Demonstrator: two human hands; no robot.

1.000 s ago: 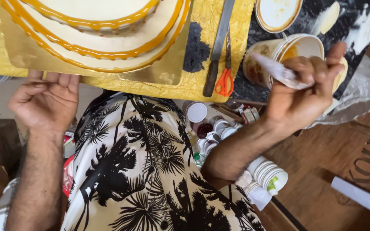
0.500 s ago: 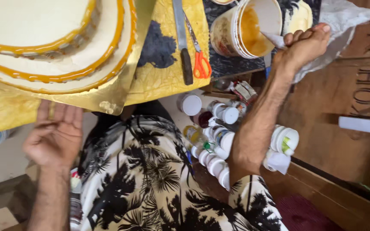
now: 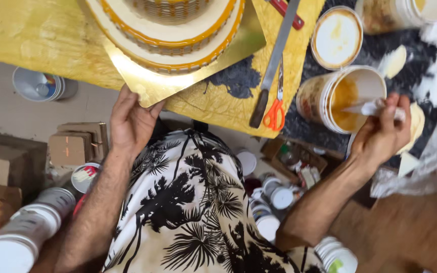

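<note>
Left hand (image 3: 130, 121) flat and unclenched, fingertips resting on the corner of the gold cake board (image 3: 178, 83) at the near edge of the tabletop (image 3: 31, 45); grip released, grasping nothing. On the board, a tiered cream cake (image 3: 170, 30) ringed with orange piping. Right hand (image 3: 383, 134) clenched on a white piping bag (image 3: 367, 108), tip dipped into the mouth of a tilted tub (image 3: 340, 98) smeared inside with orange icing. Just beyond the tub, a round lid (image 3: 336, 38) lying flat, icing on it. Between board and tub, a long palette knife (image 3: 275, 63) and orange-handled scissors (image 3: 275, 108) lying side by side on the yellow covering. Below, on the floor, small white-capped jars (image 3: 274, 202) beside the palm-print shirt (image 3: 188, 212)
</note>
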